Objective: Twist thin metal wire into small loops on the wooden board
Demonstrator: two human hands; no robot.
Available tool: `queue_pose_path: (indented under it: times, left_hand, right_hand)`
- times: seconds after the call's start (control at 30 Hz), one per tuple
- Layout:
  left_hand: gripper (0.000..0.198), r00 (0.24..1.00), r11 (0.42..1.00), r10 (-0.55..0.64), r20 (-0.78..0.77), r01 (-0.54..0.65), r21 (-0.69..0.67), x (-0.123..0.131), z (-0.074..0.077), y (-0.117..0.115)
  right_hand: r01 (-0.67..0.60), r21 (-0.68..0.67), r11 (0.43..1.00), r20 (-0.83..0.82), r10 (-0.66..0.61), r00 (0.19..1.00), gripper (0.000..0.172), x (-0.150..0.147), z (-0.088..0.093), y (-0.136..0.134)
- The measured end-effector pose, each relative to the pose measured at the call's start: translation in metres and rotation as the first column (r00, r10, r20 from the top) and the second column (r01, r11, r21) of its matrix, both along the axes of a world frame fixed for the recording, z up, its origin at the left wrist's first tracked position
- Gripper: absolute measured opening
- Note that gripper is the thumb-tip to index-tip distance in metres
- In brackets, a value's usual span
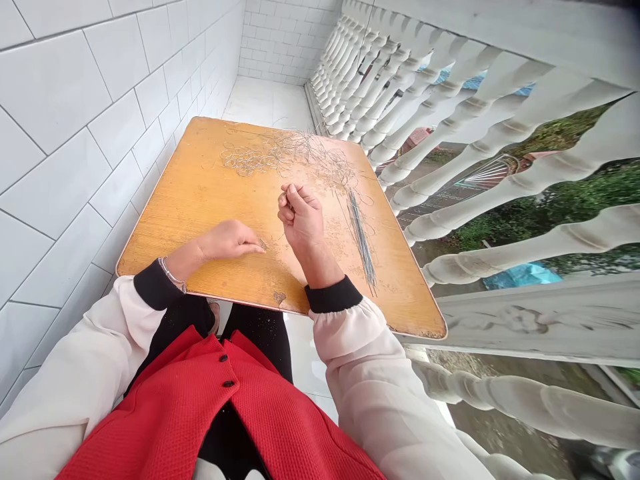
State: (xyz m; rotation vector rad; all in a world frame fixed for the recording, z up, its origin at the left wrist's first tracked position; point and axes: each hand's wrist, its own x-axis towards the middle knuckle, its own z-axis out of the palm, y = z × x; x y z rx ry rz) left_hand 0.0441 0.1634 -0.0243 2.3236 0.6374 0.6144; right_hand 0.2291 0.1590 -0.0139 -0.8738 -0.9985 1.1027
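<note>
One clenched right hand [301,210], its contents hidden, and one left hand [230,240], whose grip I cannot tell, are over the bench [185,187], where straight wires [361,241] near the right cuff [334,295] could scatter if it brushed them.

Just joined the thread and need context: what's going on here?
A person is working with thin wires at a table. The right hand is closed in a fist above it; whether it holds a wire is too fine to tell. The left hand is nearby, lower, fingers pointing toward the right side. A bundle of straight wires lies to the right, and a loose tangle of looped wire lies toward the far edge.
</note>
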Motion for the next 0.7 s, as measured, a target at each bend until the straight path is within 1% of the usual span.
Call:
queue_pose_path:
  times: [0.07,0.1,0.17,0.2,0.27,0.33,0.43,0.53,0.63,0.7]
  left_hand:
    - [0.027,0.998,0.994,0.050,0.033,-0.046,-0.096,-0.003,0.006,0.003]
    - [0.030,0.994,0.983,0.087,0.067,-0.075,-0.166,-0.004,0.008,0.004]
    - [0.035,0.981,0.943,0.156,0.116,-0.114,-0.311,-0.001,0.010,0.004]
    - [0.035,0.978,0.921,0.173,0.120,-0.117,-0.373,0.002,0.010,0.004]
    - [0.029,0.976,0.888,0.190,0.106,-0.125,-0.442,0.009,0.008,0.002]
    - [0.026,0.976,0.856,0.191,0.107,-0.112,-0.504,0.015,0.006,-0.001]
    - [0.021,0.977,0.782,0.159,0.144,-0.035,-0.623,0.020,0.005,-0.003]
    - [0.014,0.973,0.719,0.140,0.183,0.027,-0.694,0.021,0.004,-0.004]
    - [0.014,0.968,0.688,0.135,0.213,0.063,-0.723,0.021,0.001,-0.005]
    - [0.017,0.969,0.689,0.124,0.214,0.071,-0.721,0.021,0.000,-0.004]
  right_hand:
    - [0.060,0.019,0.998,0.056,-0.061,0.997,0.021,-0.001,-0.001,0.000]
    - [0.093,0.035,0.995,0.085,-0.096,0.992,0.022,-0.002,-0.001,0.000]
    - [0.153,0.072,0.986,0.138,-0.162,0.977,0.024,-0.005,-0.002,-0.001]
    - [0.177,0.088,0.980,0.159,-0.190,0.969,0.025,-0.008,-0.003,-0.001]
    - [0.202,0.104,0.974,0.185,-0.218,0.958,0.025,-0.012,-0.004,-0.003]
    - [0.200,0.104,0.974,0.193,-0.217,0.957,0.025,-0.014,-0.004,-0.004]
    - [0.180,0.080,0.980,0.186,-0.192,0.964,0.026,-0.012,-0.002,-0.005]
    - [0.164,0.061,0.985,0.170,-0.172,0.970,0.027,-0.009,0.001,-0.006]
    - [0.135,0.051,0.990,0.146,-0.141,0.979,0.026,-0.007,0.003,-0.006]
    - [0.104,0.044,0.994,0.110,-0.109,0.988,0.025,-0.006,0.002,-0.005]
